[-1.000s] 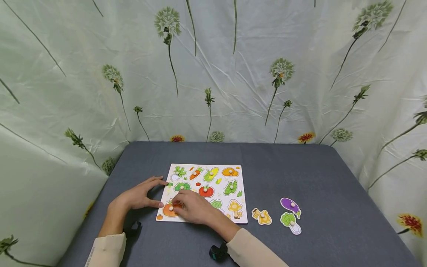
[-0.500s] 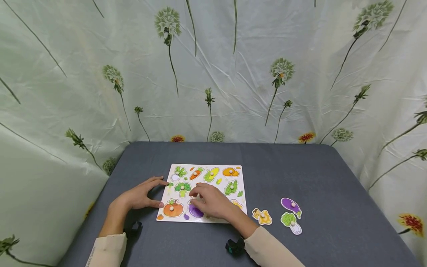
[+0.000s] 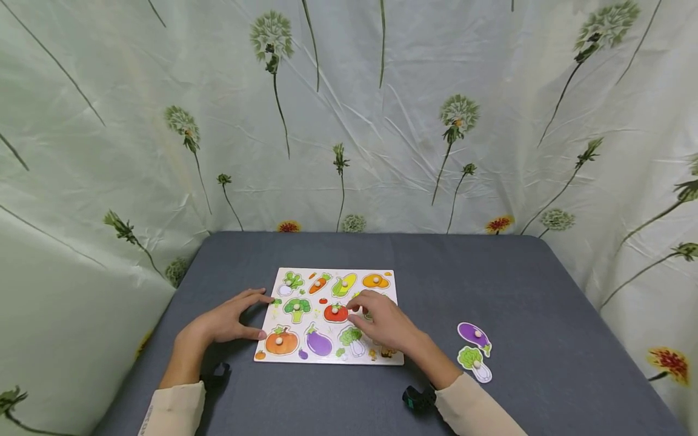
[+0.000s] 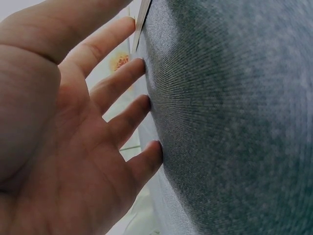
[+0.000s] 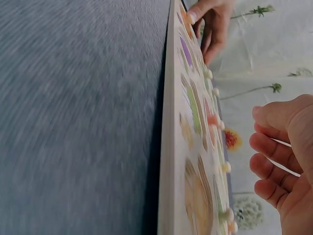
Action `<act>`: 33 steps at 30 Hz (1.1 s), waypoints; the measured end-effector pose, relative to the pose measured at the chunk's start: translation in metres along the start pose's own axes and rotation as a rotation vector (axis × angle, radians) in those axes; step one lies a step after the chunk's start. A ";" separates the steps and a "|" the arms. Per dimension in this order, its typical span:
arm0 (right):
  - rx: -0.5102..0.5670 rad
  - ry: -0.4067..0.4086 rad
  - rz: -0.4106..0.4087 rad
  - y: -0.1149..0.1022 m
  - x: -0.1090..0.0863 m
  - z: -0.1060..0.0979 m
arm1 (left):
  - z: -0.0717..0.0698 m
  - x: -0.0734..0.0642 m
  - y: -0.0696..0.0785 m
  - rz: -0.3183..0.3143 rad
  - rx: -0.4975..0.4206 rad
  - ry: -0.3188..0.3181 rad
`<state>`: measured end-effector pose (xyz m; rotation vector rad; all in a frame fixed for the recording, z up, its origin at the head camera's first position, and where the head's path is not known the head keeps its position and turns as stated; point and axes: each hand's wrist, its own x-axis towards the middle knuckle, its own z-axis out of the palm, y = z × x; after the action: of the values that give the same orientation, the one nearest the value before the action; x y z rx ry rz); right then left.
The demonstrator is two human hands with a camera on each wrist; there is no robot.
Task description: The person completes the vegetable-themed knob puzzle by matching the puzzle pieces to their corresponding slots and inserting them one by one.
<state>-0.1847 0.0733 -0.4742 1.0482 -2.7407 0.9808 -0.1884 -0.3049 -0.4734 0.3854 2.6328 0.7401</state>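
Fingers loosely curled and holding nothing, the right hand [image 3: 384, 320] hovers over the puzzle board [image 3: 317, 313], just beside the tomato piece [image 3: 335, 313]; the spread left hand [image 3: 229, 318] touches its edge. We see the pumpkin piece [image 3: 282, 345] seated in its recess.

Wrinkled pale backdrop [image 3: 392, 181], printed with dandelions, behind dark grey tabletop [image 3: 436, 272].

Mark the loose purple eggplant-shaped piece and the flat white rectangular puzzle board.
Loose purple eggplant-shaped piece [image 3: 471, 332]: head view, purple body.
Flat white rectangular puzzle board [image 3: 334, 329]: head view, bare surface near its middle.
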 end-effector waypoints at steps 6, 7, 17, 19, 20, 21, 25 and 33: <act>-0.017 0.046 0.020 0.012 -0.019 -0.018 | 0.001 0.001 0.000 -0.004 -0.002 0.000; -0.018 0.053 0.027 0.015 -0.023 -0.022 | 0.002 0.002 0.000 -0.003 -0.003 0.001; -0.082 0.135 0.132 0.043 -0.063 -0.059 | 0.001 0.001 0.001 -0.004 0.001 0.000; -0.098 0.142 0.155 0.049 -0.070 -0.064 | 0.001 0.000 0.002 -0.006 0.004 0.004; -0.107 0.145 0.163 0.052 -0.074 -0.067 | 0.001 0.000 0.002 -0.005 0.005 0.005; -0.115 0.153 0.168 0.055 -0.078 -0.070 | 0.001 0.000 0.002 -0.005 0.005 0.005; -0.145 0.181 0.184 0.068 -0.095 -0.081 | 0.002 0.000 0.001 0.001 0.003 0.005; -0.191 0.226 0.222 0.088 -0.123 -0.098 | -0.001 -0.001 0.001 0.009 -0.013 0.002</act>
<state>-0.1605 0.2520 -0.4758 0.5765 -2.7333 0.7839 -0.1872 -0.3045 -0.4715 0.3939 2.6282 0.7605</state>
